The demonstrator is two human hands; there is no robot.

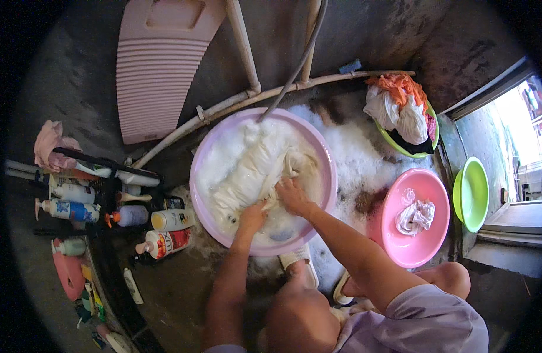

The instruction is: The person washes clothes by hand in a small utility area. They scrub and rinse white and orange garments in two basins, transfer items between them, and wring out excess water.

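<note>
A round lilac plastic basin (331,176) full of suds stands on the floor in front of me, with a bulky white cloth (253,163) soaking in it. My left hand (252,217) grips a fold of the cloth near the basin's front. Just right of it, my right hand (293,196) has its fingers curled into the same cloth; the fingertips are partly hidden in the folds. A grey hose (293,75) hangs down from above, its end over the basin's far rim. The cloth's lower part is hidden by foam.
A pink washboard (160,84) leans at the back left. Bottles, one a pump bottle (165,242), crowd the left. Foam (359,150) covers floor to the right, beside a laundry-filled green basin (399,150), a pink basin (416,251) holding a cloth, and another green basin (471,194).
</note>
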